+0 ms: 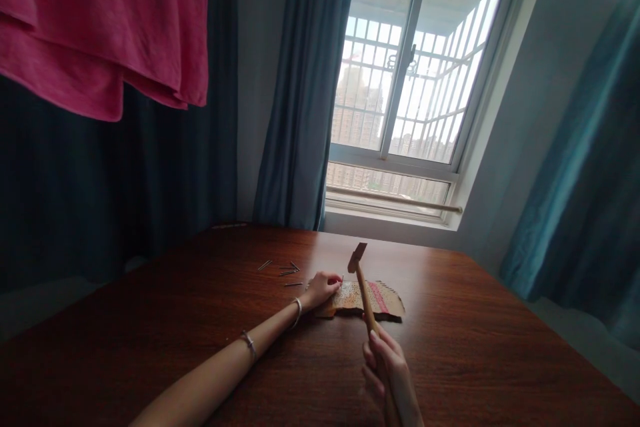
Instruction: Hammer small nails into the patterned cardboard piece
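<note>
- Gripping the hammer point(369, 301) by its handle, our right hand point(393, 370) is closed firmly; the head looks raised, height hard to judge.
- Our left hand point(323, 289), apart from the right, pinches what looks like a nail point(343, 278), near-upright at the left part of the ragged board point(386, 299).
- Board lies mid-table point(475, 340); loose nails point(289, 273) farther left.
- Risk: an off-line blow could catch our left hand.
- A slack pinch could let the nail tip; an unsteadied board could skid.
</note>
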{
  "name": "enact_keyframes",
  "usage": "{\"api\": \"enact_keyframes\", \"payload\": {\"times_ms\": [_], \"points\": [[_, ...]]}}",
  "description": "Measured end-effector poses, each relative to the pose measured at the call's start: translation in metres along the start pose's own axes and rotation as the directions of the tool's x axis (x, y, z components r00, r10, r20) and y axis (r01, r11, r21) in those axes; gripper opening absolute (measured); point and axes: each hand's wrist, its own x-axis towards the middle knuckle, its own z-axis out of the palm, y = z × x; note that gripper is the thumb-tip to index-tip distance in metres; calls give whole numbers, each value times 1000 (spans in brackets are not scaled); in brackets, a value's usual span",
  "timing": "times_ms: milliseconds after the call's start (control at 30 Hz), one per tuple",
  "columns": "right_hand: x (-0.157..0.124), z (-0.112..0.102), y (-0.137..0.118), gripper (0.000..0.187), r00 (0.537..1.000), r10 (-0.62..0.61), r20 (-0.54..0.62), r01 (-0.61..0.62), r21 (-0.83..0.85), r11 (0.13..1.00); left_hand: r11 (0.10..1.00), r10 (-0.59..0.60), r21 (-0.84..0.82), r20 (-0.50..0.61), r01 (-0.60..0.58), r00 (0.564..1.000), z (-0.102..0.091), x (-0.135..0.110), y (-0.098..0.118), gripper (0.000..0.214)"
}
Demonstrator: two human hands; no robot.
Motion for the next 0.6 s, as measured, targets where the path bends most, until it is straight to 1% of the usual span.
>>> {"api": "enact_keyframes", "payload": {"times_ms": [100,200,333,467,600], "points": [[0,4,-1,29,999,29,24,-29,5,1000,1000,-4,3,-6,4,1000,0,0,2,30],[1,6,0,29,999,9,36,-9,19,1000,1000,-20,12,-3,20,1000,0,0,2,30],[4,2,2,35,999,15,52,-15,-7,1000,1000,-10,17,10,9,1000,1,1,1,30],[6,-5,6,27,996,20,82,-16,-55,998,1000,-10,17,9,9,1000,3,2,-4,31],[7,-7,9,24,997,-11,76,14,-45,999,1000,-27,3,8,27,1000,3,3,-6,31]]}}
